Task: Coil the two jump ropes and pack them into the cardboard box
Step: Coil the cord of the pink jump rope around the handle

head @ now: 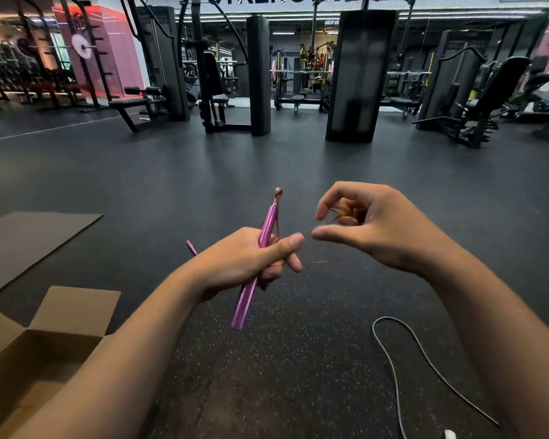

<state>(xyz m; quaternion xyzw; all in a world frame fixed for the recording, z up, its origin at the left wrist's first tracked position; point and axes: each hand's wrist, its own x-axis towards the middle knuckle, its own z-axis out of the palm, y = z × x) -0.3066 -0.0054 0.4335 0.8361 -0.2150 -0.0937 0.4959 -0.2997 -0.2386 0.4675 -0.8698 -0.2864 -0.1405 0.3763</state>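
Left hand [251, 261] grips pink handle [254, 264] — upright.

Box [29, 353] left, loose rope [425, 359] right

I see a dark speckled rubber floor [298, 359]. Open cardboard box [29, 350] sits on it, bottom left of frame. Flat cardboard sheet [29, 239] lies just above the box, mid left. Grey rope [403, 353] curves across the floor, bottom right; white end piece [450, 434] at frame bottom edge.
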